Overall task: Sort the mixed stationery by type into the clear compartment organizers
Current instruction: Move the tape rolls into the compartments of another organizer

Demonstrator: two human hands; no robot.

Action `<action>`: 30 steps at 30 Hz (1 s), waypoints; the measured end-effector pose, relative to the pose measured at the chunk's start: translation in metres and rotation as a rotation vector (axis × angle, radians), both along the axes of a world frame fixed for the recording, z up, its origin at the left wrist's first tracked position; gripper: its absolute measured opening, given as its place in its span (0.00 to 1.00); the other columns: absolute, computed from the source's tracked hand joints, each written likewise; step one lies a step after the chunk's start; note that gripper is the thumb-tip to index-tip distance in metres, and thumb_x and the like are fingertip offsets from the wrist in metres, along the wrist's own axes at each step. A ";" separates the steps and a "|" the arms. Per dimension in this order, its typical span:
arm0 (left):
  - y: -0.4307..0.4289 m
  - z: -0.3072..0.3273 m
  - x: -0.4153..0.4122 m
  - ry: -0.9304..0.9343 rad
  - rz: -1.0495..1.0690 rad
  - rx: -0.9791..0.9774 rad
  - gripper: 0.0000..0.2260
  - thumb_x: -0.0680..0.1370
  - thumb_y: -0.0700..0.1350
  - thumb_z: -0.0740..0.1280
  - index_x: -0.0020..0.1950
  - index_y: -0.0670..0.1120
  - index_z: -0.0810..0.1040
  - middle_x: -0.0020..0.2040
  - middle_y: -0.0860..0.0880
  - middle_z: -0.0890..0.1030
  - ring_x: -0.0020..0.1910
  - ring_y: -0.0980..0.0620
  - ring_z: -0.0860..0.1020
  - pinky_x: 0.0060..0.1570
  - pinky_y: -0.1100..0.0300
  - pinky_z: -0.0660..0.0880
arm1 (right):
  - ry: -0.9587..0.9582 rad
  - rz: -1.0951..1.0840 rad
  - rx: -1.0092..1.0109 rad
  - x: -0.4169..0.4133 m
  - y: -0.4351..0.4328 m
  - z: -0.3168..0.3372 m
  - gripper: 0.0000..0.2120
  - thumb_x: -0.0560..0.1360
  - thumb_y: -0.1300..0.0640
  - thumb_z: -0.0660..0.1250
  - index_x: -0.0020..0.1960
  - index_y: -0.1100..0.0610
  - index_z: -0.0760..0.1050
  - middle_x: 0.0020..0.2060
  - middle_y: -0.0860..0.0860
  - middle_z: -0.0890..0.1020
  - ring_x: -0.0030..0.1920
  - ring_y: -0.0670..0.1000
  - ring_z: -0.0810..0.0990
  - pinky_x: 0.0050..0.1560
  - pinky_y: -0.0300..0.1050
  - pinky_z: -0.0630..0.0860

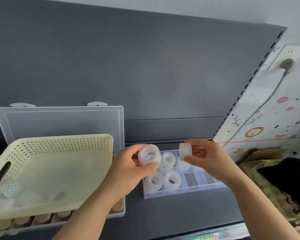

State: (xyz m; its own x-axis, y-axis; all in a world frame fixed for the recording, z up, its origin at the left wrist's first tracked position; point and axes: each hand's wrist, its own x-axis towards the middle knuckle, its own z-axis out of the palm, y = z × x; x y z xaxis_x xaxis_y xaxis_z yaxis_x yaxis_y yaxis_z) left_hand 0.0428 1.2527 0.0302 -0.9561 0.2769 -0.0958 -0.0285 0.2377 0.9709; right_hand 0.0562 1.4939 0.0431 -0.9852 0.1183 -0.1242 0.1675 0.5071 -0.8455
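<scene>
Far left: a pale yellow perforated basket sits tilted on top of a large clear organizer, whose lid stands open against the dark back panel. I see a few blurred white tape rolls lying in the basket's near-left corner. Below the basket, a front row of tan rolls fills the large organizer's compartments.

Centre-left: the left hand is closed on a clear tape roll, thumb on the lower edge and fingers over the top, with the core hole facing me. It may be two rolls stacked; I cannot tell.

Centre: a smaller clear organizer rests on the dark desk, just right of the large one. It has one roll in a rear compartment and two rolls side by side in a front-left compartment.

Centre-right: the right hand pinches a second tape roll on edge, above the rear of the small organizer. The two held rolls are near each other, not touching.

Right: a wall socket with a grey plug and a cable running down, and a black object on patterned cloth.
</scene>
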 end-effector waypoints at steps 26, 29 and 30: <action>0.138 -0.062 -0.010 0.149 -0.229 -0.682 0.26 0.71 0.49 0.74 0.68 0.51 0.71 0.56 0.56 0.68 0.52 0.57 0.72 0.52 0.64 0.71 | -0.087 0.076 -0.040 0.005 0.111 -0.054 0.22 0.67 0.55 0.76 0.59 0.47 0.75 0.48 0.44 0.83 0.46 0.42 0.83 0.45 0.38 0.80; 0.131 -0.061 -0.012 0.181 -0.156 -0.642 0.20 0.73 0.47 0.73 0.65 0.51 0.75 0.51 0.57 0.70 0.46 0.61 0.72 0.44 0.70 0.68 | -0.059 0.121 -0.013 0.002 0.106 -0.060 0.26 0.65 0.55 0.78 0.61 0.50 0.75 0.50 0.44 0.82 0.49 0.42 0.82 0.51 0.37 0.79; 0.127 -0.061 -0.012 0.204 -0.121 -0.637 0.18 0.74 0.47 0.72 0.63 0.51 0.76 0.53 0.57 0.72 0.46 0.61 0.72 0.44 0.71 0.68 | -0.044 0.148 -0.001 0.002 0.104 -0.061 0.26 0.65 0.55 0.78 0.60 0.50 0.75 0.50 0.44 0.81 0.50 0.42 0.81 0.54 0.38 0.78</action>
State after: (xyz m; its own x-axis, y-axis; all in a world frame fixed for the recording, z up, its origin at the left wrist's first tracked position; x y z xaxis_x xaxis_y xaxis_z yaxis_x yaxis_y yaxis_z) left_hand 0.0304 1.3800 -0.0308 -0.9380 0.3328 -0.0968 0.2034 0.7547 0.6237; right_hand 0.0577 1.5975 -0.0184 -0.9855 -0.0274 -0.1677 0.1281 0.5283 -0.8393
